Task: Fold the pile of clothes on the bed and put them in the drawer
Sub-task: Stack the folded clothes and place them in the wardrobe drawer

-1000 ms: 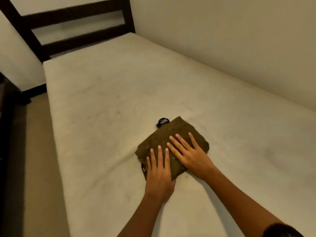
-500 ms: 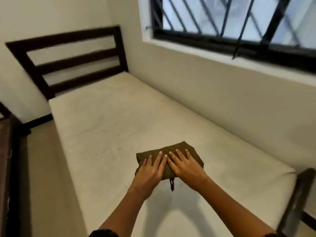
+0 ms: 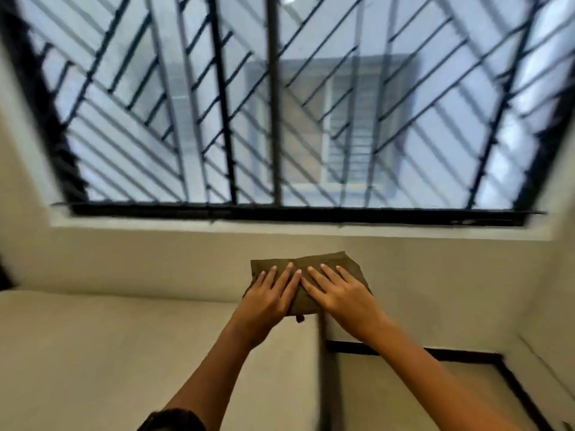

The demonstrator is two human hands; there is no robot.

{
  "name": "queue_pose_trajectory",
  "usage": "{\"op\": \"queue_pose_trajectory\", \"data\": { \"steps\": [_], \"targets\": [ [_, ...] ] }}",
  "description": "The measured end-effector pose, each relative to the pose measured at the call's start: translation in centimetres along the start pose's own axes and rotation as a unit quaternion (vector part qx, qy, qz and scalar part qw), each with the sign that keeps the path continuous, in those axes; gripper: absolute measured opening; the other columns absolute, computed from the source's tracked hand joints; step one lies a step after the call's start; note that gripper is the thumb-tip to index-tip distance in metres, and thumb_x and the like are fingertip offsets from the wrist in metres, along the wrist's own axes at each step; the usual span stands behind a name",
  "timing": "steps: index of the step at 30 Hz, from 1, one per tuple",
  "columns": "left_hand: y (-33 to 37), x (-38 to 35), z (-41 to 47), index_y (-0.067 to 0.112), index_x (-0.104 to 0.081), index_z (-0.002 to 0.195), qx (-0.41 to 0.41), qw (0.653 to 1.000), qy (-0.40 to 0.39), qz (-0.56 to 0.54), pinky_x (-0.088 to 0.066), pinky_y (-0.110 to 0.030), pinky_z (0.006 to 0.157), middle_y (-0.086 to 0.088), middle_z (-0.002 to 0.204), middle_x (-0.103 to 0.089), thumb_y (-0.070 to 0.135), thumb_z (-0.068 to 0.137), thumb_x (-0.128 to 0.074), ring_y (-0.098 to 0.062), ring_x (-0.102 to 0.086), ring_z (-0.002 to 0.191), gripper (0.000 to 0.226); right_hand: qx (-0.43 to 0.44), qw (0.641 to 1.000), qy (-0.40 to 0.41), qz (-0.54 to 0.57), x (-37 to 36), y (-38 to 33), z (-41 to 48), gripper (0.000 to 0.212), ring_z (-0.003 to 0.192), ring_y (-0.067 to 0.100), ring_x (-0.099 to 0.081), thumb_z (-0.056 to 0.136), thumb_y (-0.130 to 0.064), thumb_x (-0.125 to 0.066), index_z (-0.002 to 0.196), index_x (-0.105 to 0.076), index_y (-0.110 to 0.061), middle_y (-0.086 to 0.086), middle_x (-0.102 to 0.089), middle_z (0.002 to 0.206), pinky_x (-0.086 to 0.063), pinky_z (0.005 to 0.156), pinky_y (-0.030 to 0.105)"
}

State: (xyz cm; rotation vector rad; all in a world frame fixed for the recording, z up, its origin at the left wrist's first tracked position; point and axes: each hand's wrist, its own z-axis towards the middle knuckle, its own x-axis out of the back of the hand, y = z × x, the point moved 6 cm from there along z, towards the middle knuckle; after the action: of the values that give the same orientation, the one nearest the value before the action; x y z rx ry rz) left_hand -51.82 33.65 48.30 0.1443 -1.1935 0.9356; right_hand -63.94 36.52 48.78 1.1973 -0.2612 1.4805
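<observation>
A folded olive-brown garment (image 3: 329,264) is up in the air in front of the wall below the window, over the end of the bed (image 3: 124,353). My left hand (image 3: 270,293) and my right hand (image 3: 342,293) lie side by side on top of it, fingers straight and spread. Both thumbs are hidden beneath the cloth, so it is held between fingers and thumbs. A short dark cord end (image 3: 300,318) hangs from its near edge. No drawer and no other clothes are in view.
A large barred window (image 3: 280,119) fills the upper half, with a beige wall (image 3: 155,259) below it. The bare mattress ends at centre. To its right is floor (image 3: 420,396) edged by a dark skirting (image 3: 466,356).
The garment has been lifted off the mattress with both hands on it. My view has swung up and to the right, from the headboard end to the window and the bed's foot.
</observation>
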Motion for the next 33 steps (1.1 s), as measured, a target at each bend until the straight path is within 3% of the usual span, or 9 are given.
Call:
{"op": "queue_pose_trajectory", "data": {
  "steps": [5,11,15,16,17,18,24,29,33],
  "targets": [
    [14.2,9.3,7.7,0.002,-0.061,0.121,-0.147,0.982,0.112,-0.034,-0.057,-0.045,0.075,-0.021,0.121,-0.061,0.016,0.054,-0.087,-0.039,-0.065,0.099,0.073,-0.125,0.985,-0.033,-0.115,10.1,9.3,-14.0,0.071,0.099,0.033,-0.066,0.053,-0.012,-0.087,0.12,-0.064,-0.012,0.017,-0.066,0.114,-0.058,0.076,0.044],
    [32.8,19.9,12.8,0.003,-0.058,0.125,-0.276,0.937,0.199,-0.083,-0.056,-0.045,0.079,-0.019,0.127,-0.058,0.015,0.043,-0.091,-0.039,-0.062,0.105,0.089,-0.249,0.937,-0.123,-0.214,22.7,15.6,-32.0,0.075,0.097,0.03,-0.067,0.046,-0.016,-0.09,0.117,-0.066,-0.015,0.013,-0.068,0.113,-0.058,0.074,0.04],
    [47.2,28.9,13.0,0.0,-0.058,0.124,-0.362,0.89,0.243,-0.135,-0.056,-0.047,0.078,-0.021,0.125,-0.058,0.012,0.04,-0.092,-0.04,-0.062,0.104,0.092,-0.335,0.881,-0.171,-0.286,33.1,17.4,-45.2,0.079,0.097,0.031,-0.067,0.044,-0.022,-0.092,0.118,-0.066,-0.013,0.015,-0.068,0.112,-0.058,0.074,0.041],
    [46.9,29.8,13.2,0.0,-0.059,0.123,-0.347,0.888,0.273,-0.129,-0.056,-0.047,0.078,-0.021,0.124,-0.059,0.012,0.038,-0.093,-0.04,-0.063,0.103,0.093,-0.337,0.884,-0.186,-0.264,33.1,18.1,-45.3,0.08,0.096,0.032,-0.068,0.043,-0.023,-0.093,0.118,-0.066,-0.012,0.016,-0.068,0.111,-0.058,0.073,0.041],
    [53.7,33.7,11.6,-0.001,-0.059,0.123,-0.384,0.862,0.286,-0.166,-0.055,-0.046,0.078,-0.022,0.123,-0.06,0.01,0.036,-0.093,-0.04,-0.063,0.102,0.093,-0.373,0.847,-0.226,-0.305,37.5,17.6,-51.7,0.082,0.094,0.033,-0.068,0.041,-0.022,-0.093,0.117,-0.066,-0.011,0.017,-0.068,0.11,-0.058,0.073,0.042],
    [53.7,34.2,11.8,-0.001,-0.059,0.122,-0.381,0.866,0.28,-0.164,-0.055,-0.047,0.078,-0.022,0.123,-0.06,0.009,0.035,-0.093,-0.04,-0.063,0.102,0.094,-0.374,0.848,-0.217,-0.308,38.1,18.0,-51.8,0.083,0.093,0.034,-0.068,0.039,-0.021,-0.094,0.117,-0.066,-0.009,0.017,-0.068,0.109,-0.058,0.072,0.043],
    [68.8,42.7,8.0,-0.004,-0.054,0.127,-0.463,0.786,0.328,-0.245,-0.053,-0.051,0.08,-0.025,0.126,-0.056,0.007,0.041,-0.091,-0.043,-0.061,0.106,0.095,-0.466,0.774,-0.277,-0.328,48.5,15.7,-65.3,0.086,0.093,0.032,-0.069,0.036,-0.018,-0.095,0.116,-0.066,-0.01,0.017,-0.069,0.108,-0.056,0.076,0.042],
    [78.0,46.1,4.2,-0.003,-0.048,0.131,-0.535,0.717,0.338,-0.292,-0.053,-0.052,0.084,-0.025,0.13,-0.054,0.005,0.045,-0.09,-0.043,-0.058,0.109,0.096,-0.539,0.71,-0.315,-0.325,52.3,12.3,-73.7,0.09,0.092,0.033,-0.069,0.033,-0.019,-0.096,0.117,-0.065,-0.008,0.018,-0.069,0.107,-0.055,0.076,0.041],
    [84.2,46.9,0.9,-0.004,-0.051,0.129,-0.586,0.667,0.335,-0.316,-0.052,-0.052,0.085,-0.024,0.127,-0.056,0.001,0.046,-0.089,-0.042,-0.06,0.108,0.092,-0.612,0.661,-0.32,-0.292,53.3,9.4,-80.2,0.087,0.1,0.038,-0.065,0.047,-0.011,-0.092,0.126,-0.058,-0.006,0.023,-0.064,0.114,-0.053,0.081,0.046]
  ]
}}
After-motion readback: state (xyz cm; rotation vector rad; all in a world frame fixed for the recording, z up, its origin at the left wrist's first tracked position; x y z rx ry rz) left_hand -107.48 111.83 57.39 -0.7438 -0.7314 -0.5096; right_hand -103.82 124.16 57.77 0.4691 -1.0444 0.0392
